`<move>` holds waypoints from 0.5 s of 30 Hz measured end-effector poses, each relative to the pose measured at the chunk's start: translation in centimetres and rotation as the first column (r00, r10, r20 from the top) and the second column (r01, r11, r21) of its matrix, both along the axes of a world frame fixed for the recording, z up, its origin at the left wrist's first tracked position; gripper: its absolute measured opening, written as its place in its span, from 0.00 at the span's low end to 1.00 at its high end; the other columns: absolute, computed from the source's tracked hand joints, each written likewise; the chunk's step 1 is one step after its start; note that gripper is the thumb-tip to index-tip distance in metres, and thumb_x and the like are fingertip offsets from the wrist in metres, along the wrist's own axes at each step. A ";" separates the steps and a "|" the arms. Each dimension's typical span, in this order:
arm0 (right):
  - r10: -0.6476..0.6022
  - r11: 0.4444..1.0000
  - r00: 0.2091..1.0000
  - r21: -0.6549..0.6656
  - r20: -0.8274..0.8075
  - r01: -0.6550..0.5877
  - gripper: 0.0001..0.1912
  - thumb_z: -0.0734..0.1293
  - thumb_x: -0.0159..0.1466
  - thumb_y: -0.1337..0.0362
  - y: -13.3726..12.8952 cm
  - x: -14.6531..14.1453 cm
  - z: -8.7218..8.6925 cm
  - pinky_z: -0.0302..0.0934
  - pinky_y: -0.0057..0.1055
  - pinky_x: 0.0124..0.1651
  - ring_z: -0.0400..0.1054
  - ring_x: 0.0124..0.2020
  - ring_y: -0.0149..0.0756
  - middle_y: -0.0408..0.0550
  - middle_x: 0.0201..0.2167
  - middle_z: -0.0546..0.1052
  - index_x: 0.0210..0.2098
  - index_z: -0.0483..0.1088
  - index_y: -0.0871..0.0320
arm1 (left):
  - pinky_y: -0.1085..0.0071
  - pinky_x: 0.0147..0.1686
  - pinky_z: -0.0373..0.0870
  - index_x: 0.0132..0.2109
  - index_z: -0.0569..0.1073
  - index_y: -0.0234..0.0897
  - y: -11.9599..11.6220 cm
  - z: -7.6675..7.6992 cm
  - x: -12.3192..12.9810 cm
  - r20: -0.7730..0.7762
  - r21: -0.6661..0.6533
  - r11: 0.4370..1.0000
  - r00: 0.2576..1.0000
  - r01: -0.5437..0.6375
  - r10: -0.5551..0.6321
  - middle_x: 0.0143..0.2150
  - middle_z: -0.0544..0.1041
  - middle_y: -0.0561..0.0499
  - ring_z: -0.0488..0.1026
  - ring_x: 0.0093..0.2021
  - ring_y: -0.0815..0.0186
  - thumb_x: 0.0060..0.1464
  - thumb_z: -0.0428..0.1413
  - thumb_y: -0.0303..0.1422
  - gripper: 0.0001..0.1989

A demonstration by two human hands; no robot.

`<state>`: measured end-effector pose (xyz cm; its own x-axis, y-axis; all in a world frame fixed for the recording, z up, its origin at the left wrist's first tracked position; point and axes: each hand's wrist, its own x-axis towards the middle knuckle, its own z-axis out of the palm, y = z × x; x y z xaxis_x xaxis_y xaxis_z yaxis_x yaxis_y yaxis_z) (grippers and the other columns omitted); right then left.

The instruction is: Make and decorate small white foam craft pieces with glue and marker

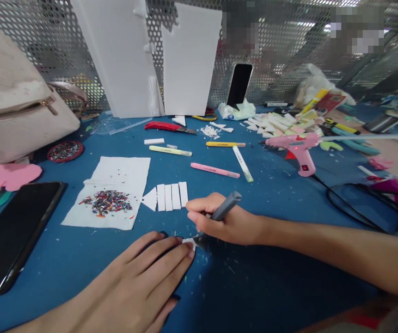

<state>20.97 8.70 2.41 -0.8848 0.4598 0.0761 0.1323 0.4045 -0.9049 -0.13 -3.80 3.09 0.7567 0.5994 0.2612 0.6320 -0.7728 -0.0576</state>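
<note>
My right hand (pixel 224 219) is closed around a grey-handled craft knife (pixel 227 206), its dark blade pointing down at a small white piece (pixel 190 242). My left hand (pixel 150 273) lies flat on the blue table (pixel 254 286), fingertips pressing on that piece, much of which is hidden under them. Just beyond both hands, several white strips (pixel 172 196) stand side by side in a row, with a white triangular piece (pixel 150 199) at their left end. A white sheet (pixel 120 169) left of them bears a pile of multicoloured beads (pixel 110 202).
Highlighters (pixel 215 170), red-handled scissors (pixel 162 126) and white scraps lie beyond the strips. A pink glue gun (pixel 301 148) with a black cable (pixel 340 217) is at right. At left are a black phone (pixel 18 226), a bead dish (pixel 65 151) and a bag (pixel 15 97). White boards (pixel 192 60) stand behind.
</note>
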 end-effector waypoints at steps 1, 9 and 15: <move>0.011 1.000 1.000 -0.001 0.000 -0.011 0.19 0.58 0.70 0.64 0.0 0.0 0.0 0.44 0.28 0.28 0.47 0.24 0.26 0.36 0.21 0.53 0.23 0.50 0.57 | 0.67 0.60 0.55 0.60 0.72 0.38 0.0 0.0 0.0 -0.002 0.002 1.000 1.000 0.001 -0.001 0.57 0.77 0.57 0.74 0.53 0.65 0.72 0.43 0.37 0.19; 0.025 1.000 1.000 -0.010 -0.004 -0.025 0.20 0.57 0.71 0.63 0.0 0.1 0.0 0.45 0.27 0.28 0.48 0.23 0.25 0.36 0.21 0.53 0.23 0.50 0.57 | 0.67 0.61 0.55 0.60 0.72 0.37 0.1 0.2 0.1 0.006 -0.012 1.000 1.000 0.006 -0.006 0.58 0.77 0.55 0.73 0.54 0.64 0.72 0.43 0.37 0.19; 0.044 0.998 0.999 -0.032 -0.028 -0.045 0.21 0.59 0.71 0.62 0.1 0.2 -0.2 0.46 0.27 0.27 0.49 0.23 0.25 0.37 0.21 0.54 0.23 0.51 0.57 | 0.67 0.60 0.55 0.61 0.71 0.36 0.1 0.0 0.0 0.007 -0.023 1.000 1.000 0.010 -0.010 0.58 0.77 0.54 0.72 0.54 0.63 0.71 0.45 0.38 0.19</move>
